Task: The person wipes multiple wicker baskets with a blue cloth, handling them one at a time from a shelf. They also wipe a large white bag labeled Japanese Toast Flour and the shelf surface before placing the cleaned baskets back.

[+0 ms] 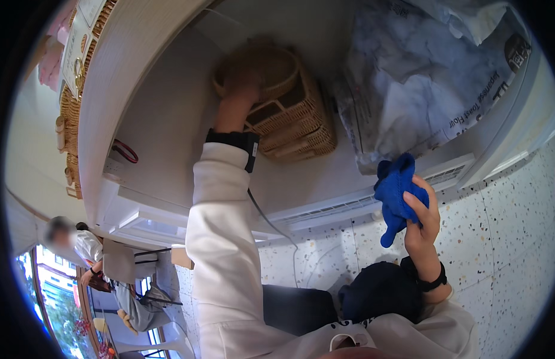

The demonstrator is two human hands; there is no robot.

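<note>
My left arm reaches deep into a low white cupboard. At its end, my left hand (244,82) is over a round, shallow wicker basket (284,81); the fingers are dim and blurred, so their grip does not show. Below and beside this basket sits a larger rectangular wicker basket (298,133) with woven sides. A crumpled blue cloth (398,196) is pinched between the thumb and fingers of my right hand (422,221), held up in front of the cupboard's lower edge.
A large white and grey printed flour bag (418,90) fills the cupboard's right side. A thin grey cable (271,222) trails over the cupboard edge onto the speckled floor (463,239). A red and black cord (125,152) lies inside at left. Another person (89,248) is at far left near chairs.
</note>
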